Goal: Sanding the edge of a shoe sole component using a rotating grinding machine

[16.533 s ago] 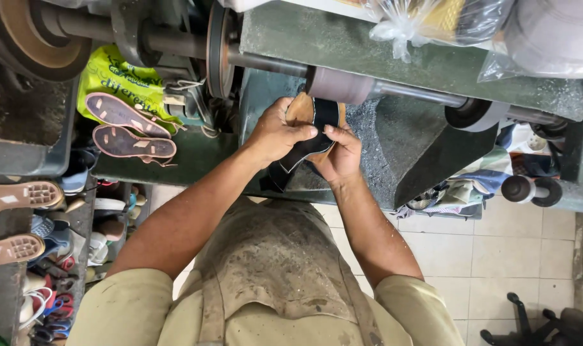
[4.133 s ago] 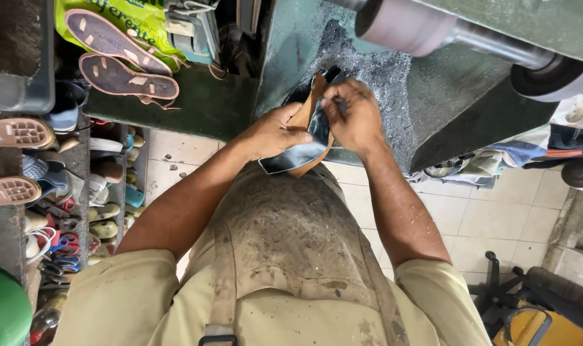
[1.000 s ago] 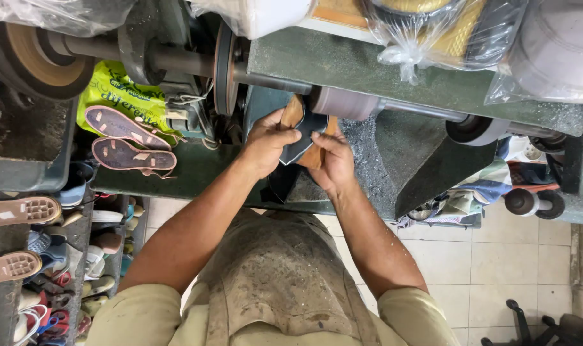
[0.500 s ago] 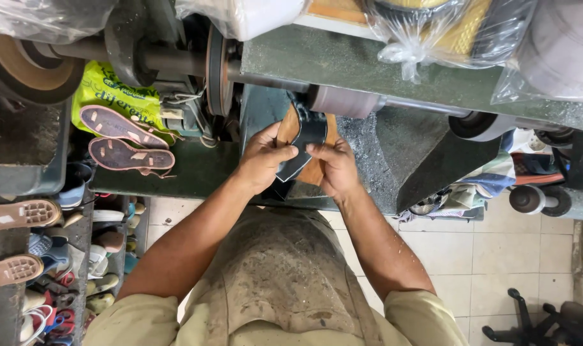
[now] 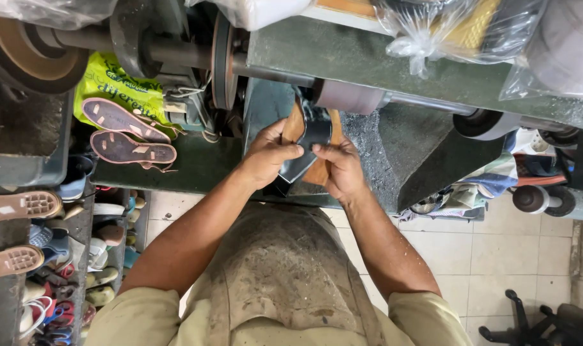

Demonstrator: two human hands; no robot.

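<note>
- Now your left hand and right hand both grip the black-and-tan shoe.
- You hold it just below the sanding drum.

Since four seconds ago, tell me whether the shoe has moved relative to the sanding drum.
Yes. The shoe has gone up toward the sanding drum; its top now sits right beneath it, held by both hands.
</note>
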